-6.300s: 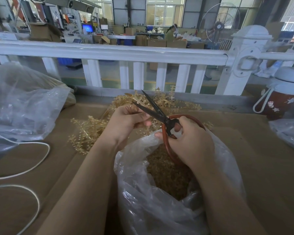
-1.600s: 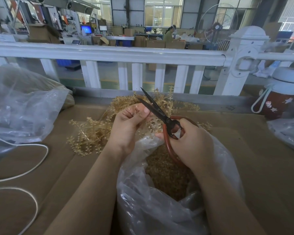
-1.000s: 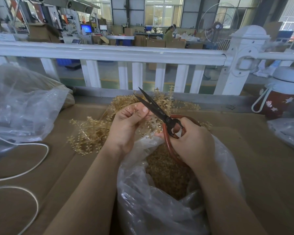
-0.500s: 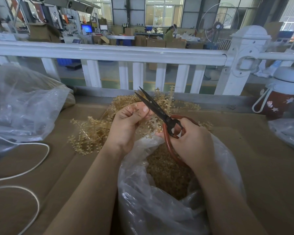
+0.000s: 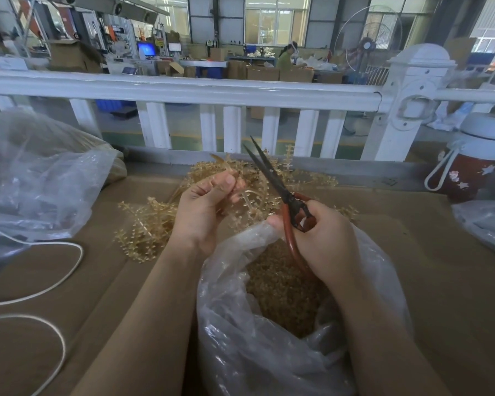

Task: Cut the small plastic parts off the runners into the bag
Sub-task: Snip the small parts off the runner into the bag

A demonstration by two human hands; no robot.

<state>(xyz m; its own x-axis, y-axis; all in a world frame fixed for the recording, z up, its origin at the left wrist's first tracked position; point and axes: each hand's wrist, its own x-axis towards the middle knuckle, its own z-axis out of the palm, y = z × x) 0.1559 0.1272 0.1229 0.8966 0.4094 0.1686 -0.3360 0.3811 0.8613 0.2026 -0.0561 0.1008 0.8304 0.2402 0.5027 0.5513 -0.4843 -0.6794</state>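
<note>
Fingers point(image 5: 330, 224) of the right hand point(image 5: 326, 241) curled through the red loops of the scissors point(image 5: 280, 192), blades slightly parted and aimed up and away, above the mouth of the clear bag point(image 5: 269, 352) that held a heap of tan cut parts point(image 5: 283, 292). Just left, the left hand point(image 5: 203, 212) pinched a tan runner point(image 5: 247, 197) between thumb and fingertips, beside the blades but not between them. Beyond both hands a tangle of runners point(image 5: 155, 224) lay on the cardboard-covered table point(image 5: 440, 267), before a white railing point(image 5: 183, 90).
</note>
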